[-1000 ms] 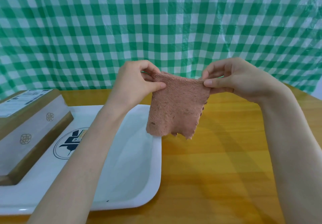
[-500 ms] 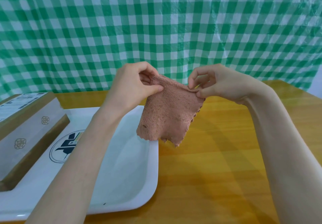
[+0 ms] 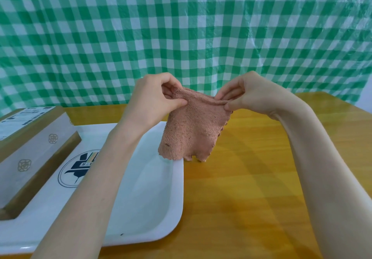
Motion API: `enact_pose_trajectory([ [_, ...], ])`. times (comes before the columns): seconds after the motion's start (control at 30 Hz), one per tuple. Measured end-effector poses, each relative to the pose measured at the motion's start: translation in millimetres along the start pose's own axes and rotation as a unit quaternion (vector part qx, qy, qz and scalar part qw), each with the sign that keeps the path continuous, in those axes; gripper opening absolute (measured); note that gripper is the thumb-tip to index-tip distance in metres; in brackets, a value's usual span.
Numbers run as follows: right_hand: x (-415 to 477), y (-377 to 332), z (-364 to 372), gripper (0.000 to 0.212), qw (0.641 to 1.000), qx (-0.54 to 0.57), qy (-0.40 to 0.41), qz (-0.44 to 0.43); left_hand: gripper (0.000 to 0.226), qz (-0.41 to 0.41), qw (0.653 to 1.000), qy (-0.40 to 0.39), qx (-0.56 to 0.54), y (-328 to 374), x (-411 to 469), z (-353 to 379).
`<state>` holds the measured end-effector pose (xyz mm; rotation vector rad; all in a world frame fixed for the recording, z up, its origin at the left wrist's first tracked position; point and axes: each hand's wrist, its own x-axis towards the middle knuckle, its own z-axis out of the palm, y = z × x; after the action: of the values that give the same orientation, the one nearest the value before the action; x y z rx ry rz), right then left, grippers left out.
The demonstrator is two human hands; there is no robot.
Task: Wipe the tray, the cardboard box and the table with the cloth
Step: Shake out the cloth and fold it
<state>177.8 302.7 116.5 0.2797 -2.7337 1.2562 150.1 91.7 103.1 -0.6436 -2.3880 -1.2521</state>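
both the left hand [image 3: 150, 99] and right hand [image 3: 252, 95] pinch the top edge of a pinkish-brown terry cloth [image 3: 193, 129], hanging over the white plastic tray [image 3: 173, 208] and wooden bench [image 3: 241, 198].

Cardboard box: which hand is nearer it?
Left. The left hand pinches the cloth right of the cardboard box, across the tray; the right hand pinches it farther right, above the table.

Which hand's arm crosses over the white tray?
The left hand: its forearm passes over the tray; the right hand reaches over table only. Both pinch the cloth.
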Motion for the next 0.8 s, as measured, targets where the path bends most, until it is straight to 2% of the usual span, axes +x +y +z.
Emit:
enact_pose_trajectory([
  [0.3,-5.5,0.4,-7.3,0.020,0.998,0.055,0.032,-0.025,0.030,0.006,1.000,-0.012,0.017,-1.9,0.5,-7.6],
  [0.43,-5.9,2.4,-9.9,0.023,0.998,0.022,0.044,-0.041,0.027,-0.012,0.993,-0.064,-0.097,-1.7,2.2,-6.0],
  [0.5,-6.6,1.7,-9.5,0.022,0.997,-0.009,0.059,-0.038,0.031,-0.024,0.990,-0.079,-0.117,-2.9,1.5,-0.8],
  [0.63,-6.7,3.0,-8.2,0.026,0.995,-0.021,0.100,-0.014,0.012,-0.037,0.994,-0.067,-0.078,-8.2,3.0,16.0],
  [0.73,-6.9,4.8,-5.8,0.025,0.991,0.035,0.130,0.000,0.013,-0.027,0.999,-0.023,-0.022,-8.7,9.2,29.7],
  [0.8,-3.6,7.6,-3.3,0.027,0.986,0.007,0.168,-0.010,0.016,0.013,0.999,0.020,0.034,-3.3,14.8,36.0],
])
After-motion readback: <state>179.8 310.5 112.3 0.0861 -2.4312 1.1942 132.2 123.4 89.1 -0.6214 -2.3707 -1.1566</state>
